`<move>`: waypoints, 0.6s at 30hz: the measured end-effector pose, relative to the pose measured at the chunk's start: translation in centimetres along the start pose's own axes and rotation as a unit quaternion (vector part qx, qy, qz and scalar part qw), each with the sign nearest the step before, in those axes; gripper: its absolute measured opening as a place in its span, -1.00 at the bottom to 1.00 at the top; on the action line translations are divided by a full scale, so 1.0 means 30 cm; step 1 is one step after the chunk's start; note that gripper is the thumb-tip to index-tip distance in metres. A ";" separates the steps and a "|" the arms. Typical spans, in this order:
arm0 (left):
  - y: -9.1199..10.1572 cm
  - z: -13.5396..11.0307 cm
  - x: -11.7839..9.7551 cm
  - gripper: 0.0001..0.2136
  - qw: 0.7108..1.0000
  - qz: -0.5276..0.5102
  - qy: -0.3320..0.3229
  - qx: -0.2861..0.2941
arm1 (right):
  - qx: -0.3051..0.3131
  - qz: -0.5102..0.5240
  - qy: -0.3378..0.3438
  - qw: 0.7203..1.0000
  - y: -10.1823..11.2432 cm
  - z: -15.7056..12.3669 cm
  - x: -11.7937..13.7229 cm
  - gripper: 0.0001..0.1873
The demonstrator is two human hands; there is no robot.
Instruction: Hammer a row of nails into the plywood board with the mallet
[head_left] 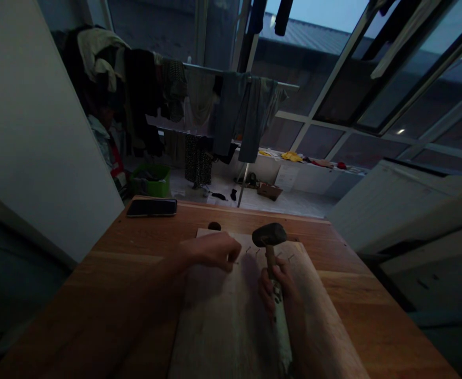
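A pale wooden board (pixel 223 321) lies on a brown wooden table (pixel 136 263). My right hand (pixel 276 287) is closed round the handle of a hammer (pixel 269 235), whose dark head hangs just above the board's far end. My left hand (pixel 215 250) rests on the board to the left of the hammer head, fingers pinched together at a small nail that I can barely make out. Several thin nails (pixel 254 251) stand in a row near the board's far edge.
A dark phone (pixel 152 207) lies at the table's far left corner. A small dark object (pixel 214 226) sits just beyond the board. Behind the table stand a drying rack with hanging clothes (pixel 231 105), a green crate (pixel 152 181) and large windows.
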State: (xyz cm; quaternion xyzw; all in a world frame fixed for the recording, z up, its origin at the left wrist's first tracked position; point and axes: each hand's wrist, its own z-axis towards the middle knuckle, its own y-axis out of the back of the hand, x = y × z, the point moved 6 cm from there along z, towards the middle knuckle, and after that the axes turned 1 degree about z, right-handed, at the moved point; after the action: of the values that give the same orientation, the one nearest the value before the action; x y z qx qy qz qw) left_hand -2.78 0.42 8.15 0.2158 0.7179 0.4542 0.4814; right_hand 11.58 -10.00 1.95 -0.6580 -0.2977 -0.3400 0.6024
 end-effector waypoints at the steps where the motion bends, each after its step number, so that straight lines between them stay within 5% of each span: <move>1: 0.023 0.000 0.039 -0.86 0.998 -0.040 -0.004 -0.038 | -0.005 -0.001 -0.002 1.000 -0.007 -0.003 0.001 -0.72; 4: 0.036 -0.005 0.172 -0.73 0.970 -0.165 0.012 -0.178 | -0.020 -0.005 -0.002 1.000 -0.029 -0.013 0.010 -0.71; 8: -0.048 -0.036 0.279 -0.82 0.922 -0.214 0.049 -0.319 | -0.024 -0.018 -0.012 0.999 -0.048 -0.020 0.010 -0.71; 18: -0.085 -0.076 0.251 -0.92 0.919 -0.193 0.004 -0.345 | 0.004 -0.031 -0.041 0.999 -0.075 -0.010 -0.050 -0.65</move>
State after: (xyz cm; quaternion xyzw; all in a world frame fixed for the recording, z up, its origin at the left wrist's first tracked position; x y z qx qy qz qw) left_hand -7.81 3.77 2.51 -0.1080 0.5468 0.5727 0.6011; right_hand 8.87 -10.07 2.09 -0.6597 -0.3440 -0.3300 0.5810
